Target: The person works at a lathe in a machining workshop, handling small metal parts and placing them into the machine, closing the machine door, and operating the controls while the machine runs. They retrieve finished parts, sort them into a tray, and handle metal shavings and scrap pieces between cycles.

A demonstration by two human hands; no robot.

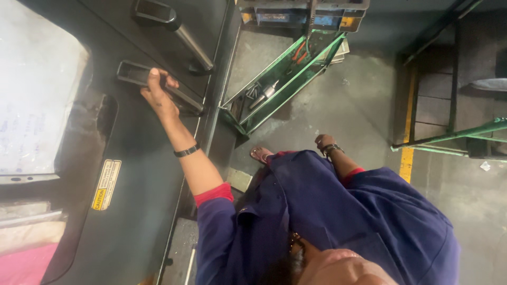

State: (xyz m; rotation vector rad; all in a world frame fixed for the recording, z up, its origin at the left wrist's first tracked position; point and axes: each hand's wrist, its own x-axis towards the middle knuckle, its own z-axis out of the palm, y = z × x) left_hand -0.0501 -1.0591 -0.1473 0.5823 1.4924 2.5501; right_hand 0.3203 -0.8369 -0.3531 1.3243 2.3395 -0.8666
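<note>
Lower handle (pixel 158 87): dark bar on the black machine door (pixel 137 174), long axis running diagonally from upper left to lower right in the head view, its near end toward the door edge (pixel 208 126). Left hand (pixel 157 95) lies on it about mid-length, fingers curled over the bar, thumb up along the side; grip clenched on the handle. Wrist carries a dark band (pixel 186 151); red cuff under a blue sleeve. Progress, judged from this frame: the hand has the handle, but whether the door is latched, closing or opening cannot be told; a narrow gap of floor shows just past the door edge. A second, upper handle (pixel 177 29) sits above the lower handle and parallel to it, untouched. Below the lower handle, a yellow caution label (pixel 106 184); left of it, a pale window (pixel 37 95). Right hand (pixel 324 141) hangs well right of the handle, by the blue coat (pixel 338 211), holding nothing visible; fingers seem loosely curled, but open or closed cannot be told. Beyond the door edge, a green tray (pixel 311 68) with tools stands on the concrete floor (pixel 359 105); a yellow floor line (pixel 407 126) and green frame (pixel 449 138) lie farther right.
</note>
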